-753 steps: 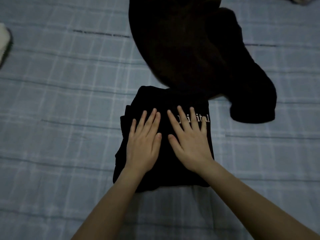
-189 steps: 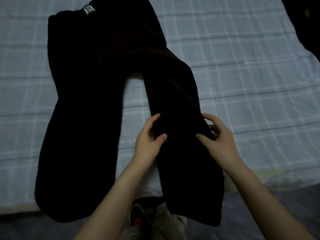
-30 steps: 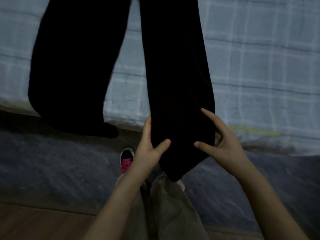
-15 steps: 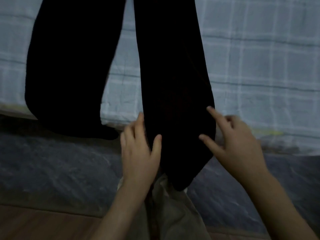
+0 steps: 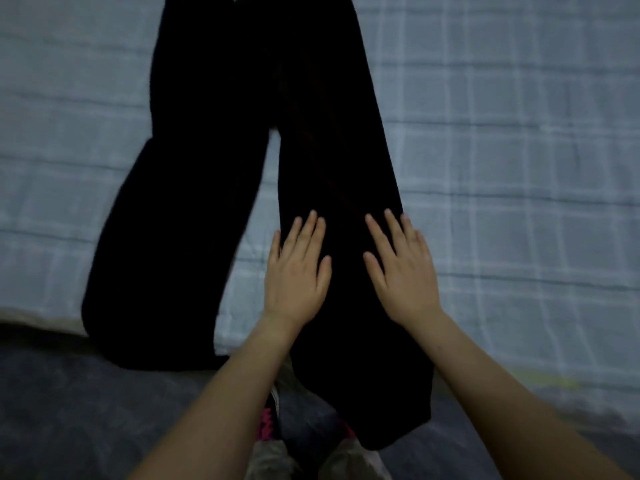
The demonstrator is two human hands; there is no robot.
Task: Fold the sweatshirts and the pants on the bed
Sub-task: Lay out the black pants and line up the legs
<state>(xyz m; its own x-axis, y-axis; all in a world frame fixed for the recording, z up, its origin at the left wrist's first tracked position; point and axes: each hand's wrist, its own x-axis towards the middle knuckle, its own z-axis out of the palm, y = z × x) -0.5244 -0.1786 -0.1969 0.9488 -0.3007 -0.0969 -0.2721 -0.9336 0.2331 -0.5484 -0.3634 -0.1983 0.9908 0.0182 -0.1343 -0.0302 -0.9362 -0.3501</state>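
Black pants (image 5: 214, 140) lie spread out on the bed (image 5: 502, 168), waistband at the far end, both leg ends hanging over the near edge. My left hand (image 5: 298, 271) and my right hand (image 5: 403, 268) rest flat, fingers apart, side by side on the right leg of the pants. Neither hand grips the fabric. The left leg lies untouched to the left. No sweatshirt is in view.
The bed has a pale blue checked sheet; its near edge runs across the lower part of the view. Below it are the dark side of the mattress (image 5: 86, 410) and my legs and shoes (image 5: 270, 420) on the floor.
My hands let go of the lower end of the right leg and moved up it, now lying flat on top. The view has tilted up toward the bed.
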